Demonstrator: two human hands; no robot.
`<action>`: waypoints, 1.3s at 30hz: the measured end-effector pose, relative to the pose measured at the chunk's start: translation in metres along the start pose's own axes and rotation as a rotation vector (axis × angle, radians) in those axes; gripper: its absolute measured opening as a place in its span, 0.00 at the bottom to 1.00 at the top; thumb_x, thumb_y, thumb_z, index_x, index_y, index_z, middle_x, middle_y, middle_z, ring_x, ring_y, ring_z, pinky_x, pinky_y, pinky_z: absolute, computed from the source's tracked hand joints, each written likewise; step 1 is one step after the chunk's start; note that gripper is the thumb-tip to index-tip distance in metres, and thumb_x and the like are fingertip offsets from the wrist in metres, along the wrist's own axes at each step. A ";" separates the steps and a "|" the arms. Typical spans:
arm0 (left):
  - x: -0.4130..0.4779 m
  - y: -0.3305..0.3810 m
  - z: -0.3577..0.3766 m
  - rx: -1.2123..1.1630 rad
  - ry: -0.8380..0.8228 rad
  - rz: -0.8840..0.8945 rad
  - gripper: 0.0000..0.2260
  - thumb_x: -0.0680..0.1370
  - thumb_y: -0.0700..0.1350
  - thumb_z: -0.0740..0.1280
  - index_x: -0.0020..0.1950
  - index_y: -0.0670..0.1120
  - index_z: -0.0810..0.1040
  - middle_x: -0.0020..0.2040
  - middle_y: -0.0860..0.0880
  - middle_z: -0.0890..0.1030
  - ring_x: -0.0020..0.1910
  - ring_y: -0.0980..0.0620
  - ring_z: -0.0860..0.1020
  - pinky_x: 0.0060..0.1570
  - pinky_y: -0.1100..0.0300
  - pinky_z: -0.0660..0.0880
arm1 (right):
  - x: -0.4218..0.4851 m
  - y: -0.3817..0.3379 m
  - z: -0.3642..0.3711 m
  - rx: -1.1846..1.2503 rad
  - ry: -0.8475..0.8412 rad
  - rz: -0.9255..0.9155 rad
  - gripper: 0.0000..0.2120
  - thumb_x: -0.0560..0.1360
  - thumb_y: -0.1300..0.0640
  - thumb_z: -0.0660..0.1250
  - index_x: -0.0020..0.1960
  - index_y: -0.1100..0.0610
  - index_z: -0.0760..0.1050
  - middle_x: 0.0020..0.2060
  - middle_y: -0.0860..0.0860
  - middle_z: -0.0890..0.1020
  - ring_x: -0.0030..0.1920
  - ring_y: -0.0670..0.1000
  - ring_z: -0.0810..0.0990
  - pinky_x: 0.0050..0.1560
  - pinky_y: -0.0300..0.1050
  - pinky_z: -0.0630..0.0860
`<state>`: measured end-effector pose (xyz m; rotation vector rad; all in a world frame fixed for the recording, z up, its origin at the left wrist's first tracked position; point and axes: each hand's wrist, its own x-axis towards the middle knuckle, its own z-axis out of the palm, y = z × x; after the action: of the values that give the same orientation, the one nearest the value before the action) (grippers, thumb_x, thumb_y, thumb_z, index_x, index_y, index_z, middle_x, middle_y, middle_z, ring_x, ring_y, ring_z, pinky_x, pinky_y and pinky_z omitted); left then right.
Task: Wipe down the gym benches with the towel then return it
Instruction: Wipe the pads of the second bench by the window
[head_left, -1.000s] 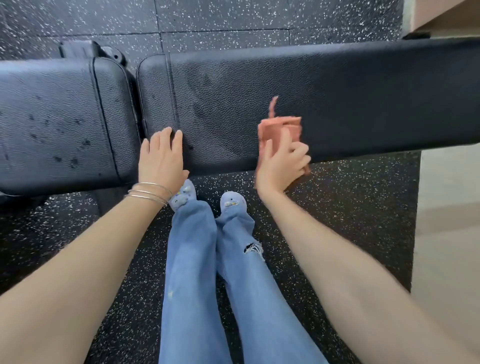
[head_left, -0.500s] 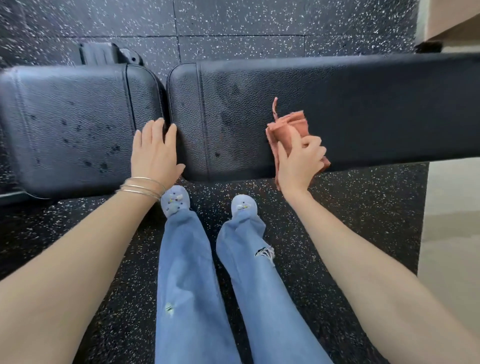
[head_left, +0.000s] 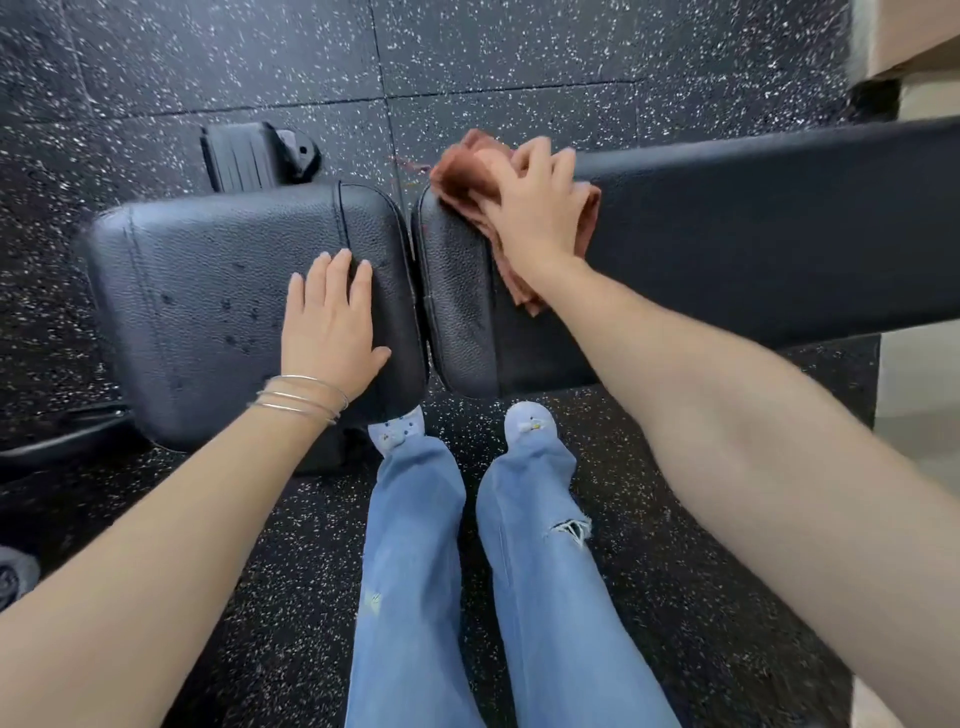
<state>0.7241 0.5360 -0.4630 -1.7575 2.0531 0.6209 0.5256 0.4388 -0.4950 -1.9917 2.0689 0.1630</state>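
1. Head view looks down on a black padded gym bench: a short seat pad (head_left: 208, 291) on the left and a long back pad (head_left: 779, 228) on the right, with a narrow gap between them.
2. The left hand (head_left: 332, 322) lies flat on the seat pad near its right end, fingers straight and together, holding nothing. Thin silver bangles (head_left: 301, 397) circle its wrist.
3. The right hand (head_left: 540, 208) curls its fingers over a bunched reddish-brown towel (head_left: 467, 171) and presses it onto the far left corner of the back pad.
4. Part of the towel trails out beneath the wrist, across the pad.
5. Small dark spots (head_left: 228, 306) dot the seat pad.
6. Blue jeans (head_left: 415, 571) and pale blue shoes (head_left: 397, 434) stand on the black speckled rubber floor (head_left: 519, 62), just beside the bench.
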 end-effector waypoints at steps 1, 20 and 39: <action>0.004 -0.003 -0.002 0.004 0.002 0.014 0.41 0.70 0.51 0.73 0.76 0.40 0.56 0.76 0.38 0.57 0.76 0.39 0.54 0.74 0.43 0.52 | 0.012 0.009 -0.004 -0.011 0.007 0.046 0.15 0.76 0.42 0.60 0.62 0.42 0.70 0.58 0.53 0.71 0.57 0.59 0.68 0.51 0.55 0.69; 0.027 -0.017 -0.007 0.050 -0.011 0.162 0.42 0.70 0.50 0.73 0.77 0.45 0.53 0.78 0.42 0.54 0.77 0.42 0.52 0.74 0.43 0.52 | 0.006 -0.039 0.006 0.021 0.005 0.274 0.15 0.77 0.46 0.60 0.64 0.43 0.69 0.62 0.54 0.68 0.61 0.60 0.65 0.54 0.59 0.65; -0.032 0.010 0.016 0.063 -0.049 0.035 0.36 0.73 0.48 0.70 0.75 0.41 0.56 0.77 0.44 0.57 0.77 0.44 0.52 0.74 0.45 0.52 | -0.155 0.004 0.043 -0.096 0.012 -0.482 0.22 0.67 0.65 0.56 0.54 0.47 0.76 0.49 0.56 0.70 0.46 0.56 0.65 0.41 0.52 0.65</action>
<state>0.7196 0.5725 -0.4577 -1.6586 2.0516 0.5963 0.5304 0.5999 -0.4949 -2.4835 1.5509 0.1556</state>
